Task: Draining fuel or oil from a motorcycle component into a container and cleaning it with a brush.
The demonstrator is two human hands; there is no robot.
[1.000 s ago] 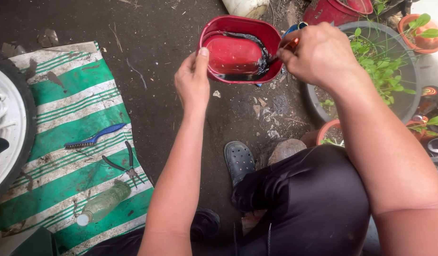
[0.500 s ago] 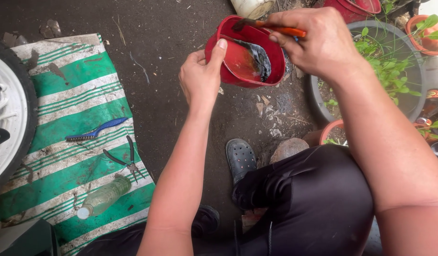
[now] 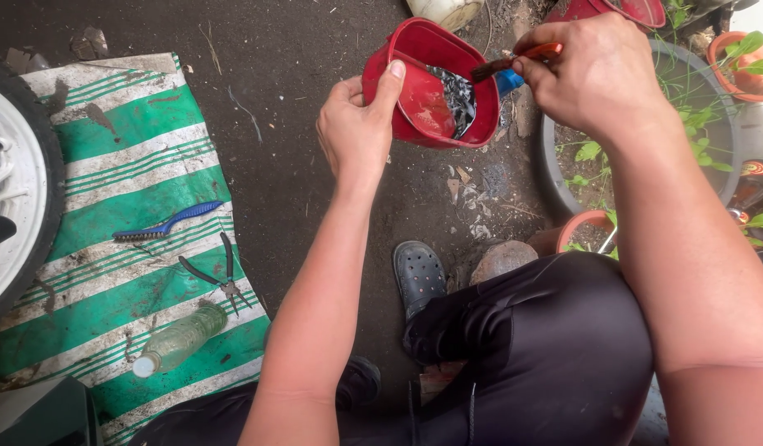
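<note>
From the head camera, looking straight down: the left hand (image 3: 357,132) grips the near rim of a red bowl (image 3: 431,87), thumb hooked over the edge onto the inside, fingers curled beneath, and the bowl is tipped so its open mouth faces back toward the person. It's held up in the air over dark, dirty ground (image 3: 299,99), top centre of the view. Inside sits a dark, greasy chain (image 3: 457,97), piled against the far wall. The right hand (image 3: 600,78) is closed around a brush (image 3: 514,62) with an orange handle, pinched between thumb and fingers, its dark tip poking over the rim and onto the chain. Something blue (image 3: 509,82) peeks out just behind the bowl; what it is, I cannot tell. Below, the person squats in black trousers (image 3: 547,347), a dark clog (image 3: 420,277) planted on the ground between the arms. Off to the left, well apart from the hands, lies a green-and-white striped mat (image 3: 134,140); on it a blue wire brush (image 3: 167,225), pliers (image 3: 216,277) just below it, and a clear bottle (image 3: 179,340) lying on its side nearer the person. A white wheel with black tyre (image 3: 14,182) sits at the left edge. On the right, a grey planter (image 3: 555,165) with green shoots, and orange pots beyond.
</note>
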